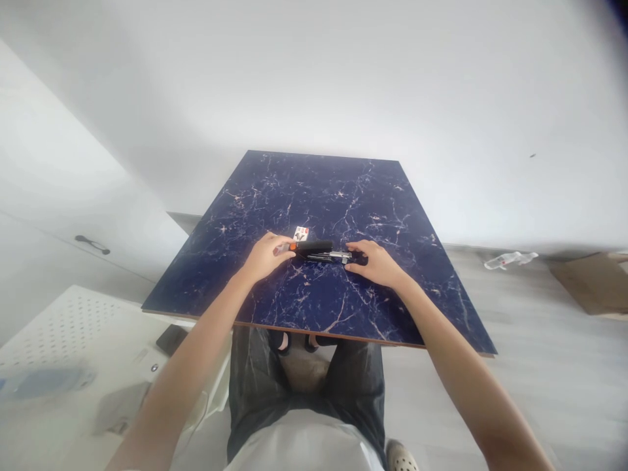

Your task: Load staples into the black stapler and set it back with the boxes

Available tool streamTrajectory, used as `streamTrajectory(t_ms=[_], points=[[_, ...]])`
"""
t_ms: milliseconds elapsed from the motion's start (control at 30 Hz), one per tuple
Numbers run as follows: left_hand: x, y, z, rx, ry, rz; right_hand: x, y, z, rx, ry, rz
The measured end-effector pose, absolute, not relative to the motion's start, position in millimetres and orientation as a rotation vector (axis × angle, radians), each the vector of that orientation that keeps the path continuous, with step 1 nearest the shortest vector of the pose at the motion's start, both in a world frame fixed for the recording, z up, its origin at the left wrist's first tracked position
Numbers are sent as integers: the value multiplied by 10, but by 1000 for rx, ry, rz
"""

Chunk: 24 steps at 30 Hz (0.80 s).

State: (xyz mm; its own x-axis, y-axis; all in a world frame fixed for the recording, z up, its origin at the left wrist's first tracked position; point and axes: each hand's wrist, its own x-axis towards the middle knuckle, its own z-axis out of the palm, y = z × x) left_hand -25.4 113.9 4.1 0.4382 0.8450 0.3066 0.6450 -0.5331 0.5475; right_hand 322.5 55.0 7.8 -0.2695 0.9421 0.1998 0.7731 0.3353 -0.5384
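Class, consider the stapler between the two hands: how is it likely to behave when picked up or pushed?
The stapler is probably stiff, given its straight black top and shiny metal strip. Those parts look separate, so it may swing open or shut when lifted. Pushed, it would likely slide rather than roll on the smooth-looking table, being uneven, not round.

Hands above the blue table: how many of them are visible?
2: the left hand pinches the orange-marked end of the black stapler, and the right hand is at its silver end.
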Motion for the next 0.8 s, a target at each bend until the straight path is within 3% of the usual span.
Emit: streamTrajectory(t_ms=[267,533,800], points=[[-313,1149,73,2342,1296,789,3313,713,195,-1507,-2328,543],[-308,1157,73,2358,1273,782,3470,549,178,-1631,-2273,384],[-297,1150,78,2420,1235,773,3432,463,179,-1561,-1987,595]])
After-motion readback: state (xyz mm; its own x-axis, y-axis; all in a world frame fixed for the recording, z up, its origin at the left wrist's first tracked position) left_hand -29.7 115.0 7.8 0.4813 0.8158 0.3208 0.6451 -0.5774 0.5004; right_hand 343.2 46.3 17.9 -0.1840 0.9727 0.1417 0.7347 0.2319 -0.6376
